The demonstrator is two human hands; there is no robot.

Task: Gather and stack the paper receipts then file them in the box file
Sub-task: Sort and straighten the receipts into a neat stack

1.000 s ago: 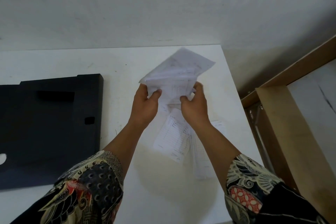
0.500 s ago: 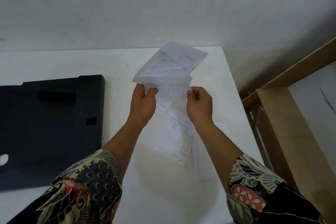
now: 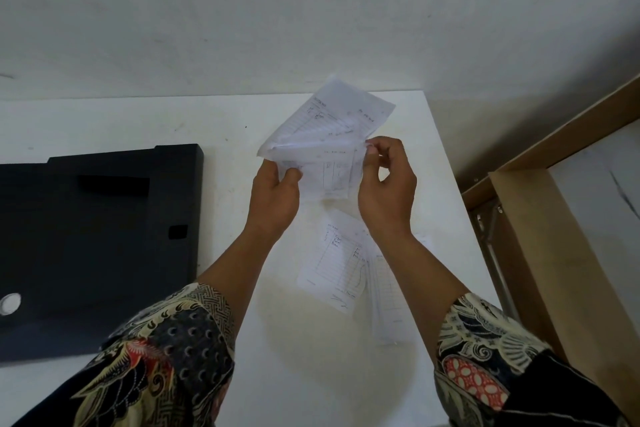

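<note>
I hold a loose bunch of white paper receipts (image 3: 325, 139) in the air above the white table (image 3: 138, 121). My left hand (image 3: 275, 198) grips the bunch at its lower left edge. My right hand (image 3: 388, 191) pinches the right edge of one sheet between thumb and fingertips. Two or three more receipts (image 3: 337, 265) lie flat on the table below my hands, partly under my right forearm. The black box file (image 3: 97, 239) lies flat and closed at the left of the table.
A white wall (image 3: 311, 10) rises behind the table. The table's right edge runs down past my right arm. Right of it stands a brown wooden frame (image 3: 540, 253) with a metal bracket.
My right hand has slid from the bunch's bottom up to its right edge and now pinches one sheet. The held receipts have shifted slightly and fanned out. The receipts on the table have not moved.
</note>
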